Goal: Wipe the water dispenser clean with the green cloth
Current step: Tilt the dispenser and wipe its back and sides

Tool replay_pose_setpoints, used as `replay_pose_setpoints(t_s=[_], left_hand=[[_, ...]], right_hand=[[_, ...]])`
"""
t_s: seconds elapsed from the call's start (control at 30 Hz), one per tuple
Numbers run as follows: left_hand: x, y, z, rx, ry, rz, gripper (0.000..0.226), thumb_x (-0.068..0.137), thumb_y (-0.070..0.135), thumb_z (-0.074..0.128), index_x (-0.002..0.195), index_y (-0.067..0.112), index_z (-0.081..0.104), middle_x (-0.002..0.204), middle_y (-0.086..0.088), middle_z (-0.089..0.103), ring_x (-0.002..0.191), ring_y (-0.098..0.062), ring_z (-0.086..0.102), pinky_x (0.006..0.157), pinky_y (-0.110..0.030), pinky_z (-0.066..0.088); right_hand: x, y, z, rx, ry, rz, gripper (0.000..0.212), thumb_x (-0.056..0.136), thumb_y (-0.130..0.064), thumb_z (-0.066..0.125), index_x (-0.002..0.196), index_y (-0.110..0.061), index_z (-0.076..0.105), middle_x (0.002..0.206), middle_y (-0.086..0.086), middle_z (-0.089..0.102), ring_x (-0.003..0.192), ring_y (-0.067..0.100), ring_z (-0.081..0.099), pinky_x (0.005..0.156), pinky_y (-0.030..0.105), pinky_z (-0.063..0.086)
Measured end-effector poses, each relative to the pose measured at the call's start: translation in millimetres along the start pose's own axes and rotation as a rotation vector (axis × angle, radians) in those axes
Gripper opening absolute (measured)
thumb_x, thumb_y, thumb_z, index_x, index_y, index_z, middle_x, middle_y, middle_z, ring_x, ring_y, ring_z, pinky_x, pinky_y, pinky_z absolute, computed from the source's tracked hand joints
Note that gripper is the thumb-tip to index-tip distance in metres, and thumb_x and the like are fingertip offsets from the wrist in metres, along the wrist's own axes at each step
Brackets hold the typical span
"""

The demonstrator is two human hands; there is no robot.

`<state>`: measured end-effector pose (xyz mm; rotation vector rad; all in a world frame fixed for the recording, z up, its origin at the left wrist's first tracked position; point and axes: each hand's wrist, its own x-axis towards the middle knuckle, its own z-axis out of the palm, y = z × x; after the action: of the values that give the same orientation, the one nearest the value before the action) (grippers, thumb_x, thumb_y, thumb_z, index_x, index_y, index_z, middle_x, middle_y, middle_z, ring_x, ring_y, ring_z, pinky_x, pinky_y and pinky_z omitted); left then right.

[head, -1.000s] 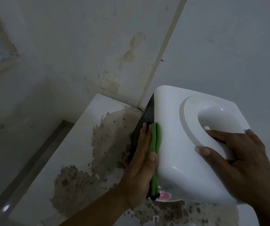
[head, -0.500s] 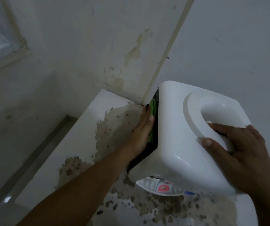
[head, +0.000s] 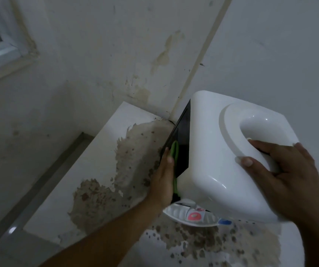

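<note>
Nearest the camera, the drip tray (head: 185, 215) projects from the front base of the water dispenser (head: 208, 151), with a red tap marking visible above it. No cloth contact shows here; this zone is judged not yet wiped.

The left hand (head: 164, 182) lies flat, fingers extended, pressing the green cloth (head: 175, 153) against the dispenser's dark left side panel (head: 181, 139). Only a narrow edge of the cloth shows between the palm and the panel. The step in hand is judged to be the side-panel wipe.

The right hand (head: 282, 170) grasps the rim of the bottle well on the white top cover, thumb on the outer collar and fingers curled into the recess, steadying the unit.

The dispenser stands on a white counter (head: 73, 189) whose surface is peeled and spotted, at the corner where two stained walls (head: 100, 60) meet.

Whether the top cover is already clean cannot be determined; it appears glossy. The front, the tray and the hidden right side are judged outstanding.
</note>
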<state>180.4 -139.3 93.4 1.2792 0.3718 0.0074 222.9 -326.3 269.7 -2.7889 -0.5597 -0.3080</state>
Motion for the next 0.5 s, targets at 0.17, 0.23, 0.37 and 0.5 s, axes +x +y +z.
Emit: replay_pose_setpoints(t_s=[0.17, 0.23, 0.37, 0.5], left_hand=[[15, 46, 0, 0.068, -0.148, 0.066, 0.097, 0.075, 0.092, 0.023, 0.157, 0.042, 0.01, 0.165, 0.017, 0.012, 0.151, -0.004, 0.012, 0.126, -0.042, 0.011], [3, 44, 2, 0.102, -0.161, 0.159, 0.09, 0.075, 0.092, 0.022, 0.154, 0.05, 0.006, 0.165, 0.021, 0.005, 0.152, -0.002, 0.003, 0.126, -0.044, 0.007], [-43, 15, 0, 0.131, -0.169, 0.286, 0.061, 0.087, 0.082, 0.019, 0.144, 0.065, 0.006, 0.163, 0.028, -0.002, 0.151, 0.003, -0.006, 0.127, -0.042, 0.002], [-33, 4, 0, 0.074, -0.124, 0.316, 0.07, 0.09, 0.079, 0.022, 0.151, 0.047, 0.011, 0.164, 0.026, 0.002, 0.151, 0.002, -0.002, 0.127, -0.04, 0.003]], right_hand=[[-3, -6, -3, 0.02, -0.003, -0.001, 0.057, 0.082, -0.063, 0.051, 0.119, -0.023, 0.068, 0.107, -0.007, 0.068, 0.108, 0.012, 0.055, 0.107, 0.061, 0.032], [-5, -8, -8, 0.063, 0.004, 0.025, 0.054, 0.08, -0.063, 0.052, 0.119, -0.029, 0.068, 0.106, -0.016, 0.061, 0.107, -0.005, 0.042, 0.108, 0.062, 0.031], [-3, -20, -10, 0.035, -0.029, 0.092, 0.054, 0.082, -0.06, 0.05, 0.124, -0.031, 0.065, 0.106, -0.011, 0.059, 0.1, 0.006, 0.044, 0.107, 0.063, 0.034], [-5, -30, 1, 0.029, 0.043, 0.07, 0.049, 0.086, -0.05, 0.048, 0.12, -0.021, 0.069, 0.1, -0.01, 0.061, 0.095, -0.009, 0.031, 0.104, 0.067, 0.033]])
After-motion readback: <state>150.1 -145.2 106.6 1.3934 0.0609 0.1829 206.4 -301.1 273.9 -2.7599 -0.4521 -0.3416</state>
